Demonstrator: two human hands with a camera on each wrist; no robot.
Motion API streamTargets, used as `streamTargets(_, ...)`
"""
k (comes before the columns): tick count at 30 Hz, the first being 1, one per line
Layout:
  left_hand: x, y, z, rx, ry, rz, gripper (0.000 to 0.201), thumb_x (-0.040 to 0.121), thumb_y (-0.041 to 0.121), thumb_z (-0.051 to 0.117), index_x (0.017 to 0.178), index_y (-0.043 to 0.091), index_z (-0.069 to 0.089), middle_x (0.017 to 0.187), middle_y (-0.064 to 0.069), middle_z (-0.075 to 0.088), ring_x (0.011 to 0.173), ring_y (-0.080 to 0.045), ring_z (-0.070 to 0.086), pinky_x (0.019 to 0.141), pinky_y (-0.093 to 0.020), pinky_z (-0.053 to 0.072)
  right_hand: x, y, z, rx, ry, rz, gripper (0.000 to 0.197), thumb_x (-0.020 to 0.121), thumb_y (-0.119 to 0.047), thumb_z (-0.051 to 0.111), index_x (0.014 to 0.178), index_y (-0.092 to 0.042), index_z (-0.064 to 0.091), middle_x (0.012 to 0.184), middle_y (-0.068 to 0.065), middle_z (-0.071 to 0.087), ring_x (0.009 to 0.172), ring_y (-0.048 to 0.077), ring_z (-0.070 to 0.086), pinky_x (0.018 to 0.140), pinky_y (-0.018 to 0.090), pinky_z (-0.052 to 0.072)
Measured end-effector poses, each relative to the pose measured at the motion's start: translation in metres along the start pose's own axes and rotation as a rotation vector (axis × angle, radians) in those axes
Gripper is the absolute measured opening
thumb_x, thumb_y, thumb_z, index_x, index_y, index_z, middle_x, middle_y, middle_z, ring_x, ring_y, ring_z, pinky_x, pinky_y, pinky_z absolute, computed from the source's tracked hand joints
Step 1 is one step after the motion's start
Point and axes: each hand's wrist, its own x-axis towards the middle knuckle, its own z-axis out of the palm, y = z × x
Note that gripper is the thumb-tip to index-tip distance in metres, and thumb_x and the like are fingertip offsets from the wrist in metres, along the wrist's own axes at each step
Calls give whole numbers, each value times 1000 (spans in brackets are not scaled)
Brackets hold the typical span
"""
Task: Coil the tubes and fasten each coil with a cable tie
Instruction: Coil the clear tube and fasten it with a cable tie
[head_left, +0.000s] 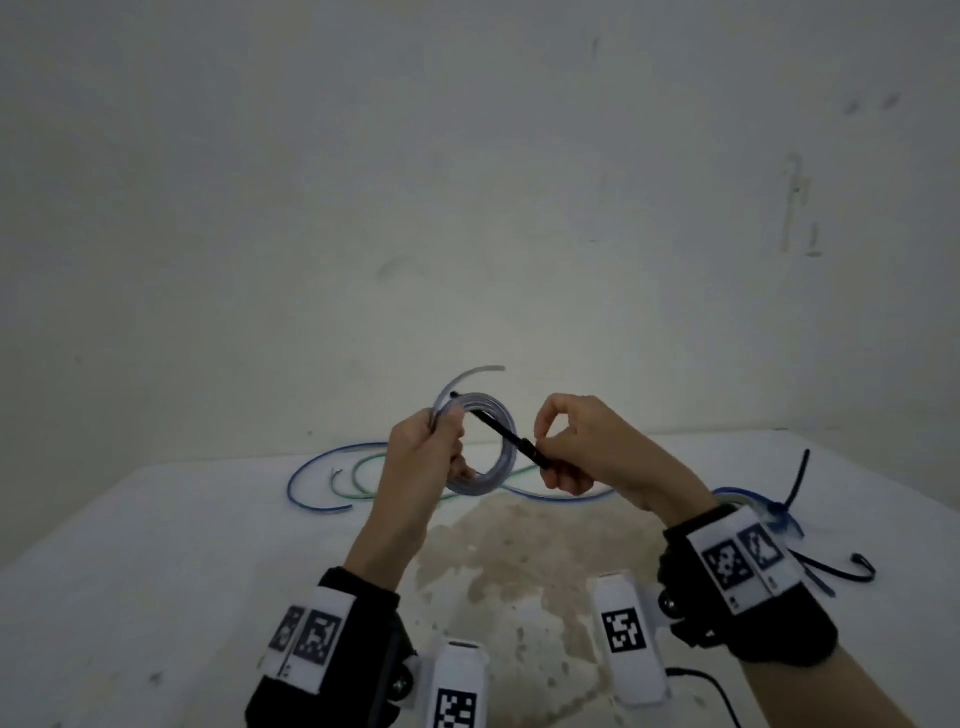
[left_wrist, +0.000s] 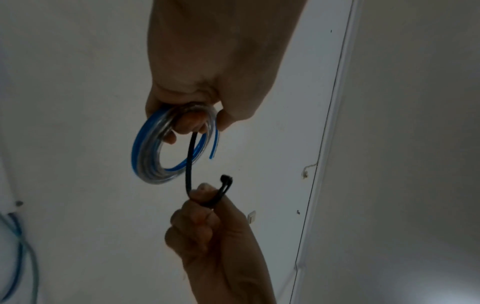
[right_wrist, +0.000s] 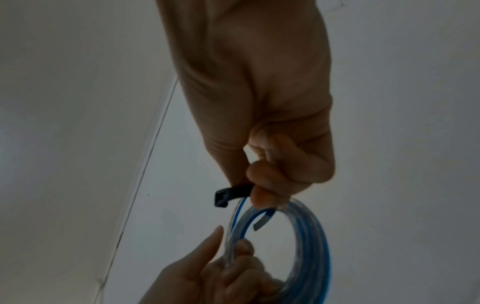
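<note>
A coil of clear tube with a blue stripe (head_left: 493, 457) (left_wrist: 150, 156) (right_wrist: 306, 242) is held up above the table, and my left hand (head_left: 436, 447) (left_wrist: 207, 86) grips it at its left side. One loose tube end (head_left: 467, 376) arcs up over the coil. A black cable tie (head_left: 506, 434) (left_wrist: 191, 162) runs through the coil's middle from my left hand's fingers. My right hand (head_left: 571, 447) (right_wrist: 272, 164) pinches the tie near its head (right_wrist: 221, 197), to the right of the coil.
Loose blue tube (head_left: 311, 473) and green tube (head_left: 363, 478) lie on the white table (head_left: 156, 545) behind my hands. At the right lie a tied coil (head_left: 763, 506) and spare black ties (head_left: 841, 569). A brown stain (head_left: 509, 561) marks the table's middle. A wall rises just behind.
</note>
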Motion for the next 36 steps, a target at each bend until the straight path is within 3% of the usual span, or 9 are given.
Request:
streamTargets(3,1,-2,3,3,14,-105,48,101,32,31,63,8,48,43,3,33,38,-12,31,46,-23,34,4,3,12,101,35,-116,7,86,1,51,81,-3,55,50,8,61,38,16,48,40,21,37)
streamTargets(8,-3,-11,7,91,55,-94,42,100,22,31,63,8,45,47,1,31,42,-13,29,39,-15,32,8,14,28,243,124,-257,27,86,12,40,73,1,62,52,9,62,42,21,52,42,24,38)
streamTargets(11,-2,-16,7,77,42,-106,42,101,22,33,63,7,46,49,-1,33,40,-11,30,39,-15,33,9,20,37,266,88,-296,33,87,12,38,72,0,64,55,7,63,45,19,54,46,24,42)
streamTargets(15,-5,-22,10,-17,-13,-148,40,100,22,38,64,8,48,47,0,36,42,-13,30,47,-25,33,10,17,34,386,-32,-337,28,79,0,38,86,3,65,70,16,66,60,22,59,59,27,48)
streamTargets(18,-5,-24,14,-42,-30,-156,42,99,21,40,58,11,48,45,4,30,41,-11,27,49,-26,31,10,14,31,292,-1,-446,12,87,-3,54,86,6,61,72,19,65,61,20,59,62,30,50)
streamTargets(25,0,-28,8,-209,-11,-205,41,99,18,40,62,7,53,45,0,43,38,-10,34,47,-24,37,18,26,36,243,-26,-490,23,91,-15,48,74,-2,55,74,16,67,62,16,60,63,28,51)
streamTargets(30,3,-22,6,-422,-48,-354,40,100,18,31,71,4,54,41,1,44,34,-8,31,55,-28,30,21,29,36,202,-78,-470,24,92,-14,43,75,-4,56,76,1,67,67,9,59,66,24,49)
streamTargets(34,2,-24,6,-459,-29,-397,31,100,19,33,80,5,53,42,4,35,34,-8,29,56,-27,30,20,30,32,62,-51,-454,22,95,-20,41,83,-2,48,73,11,64,64,14,56,64,33,46)
streamTargets(36,2,-25,8,-407,-8,-345,24,99,19,36,88,6,53,44,5,32,37,-8,28,54,-26,29,20,30,30,-40,-14,-430,18,98,-21,41,85,-9,44,66,5,62,60,14,53,63,35,44)
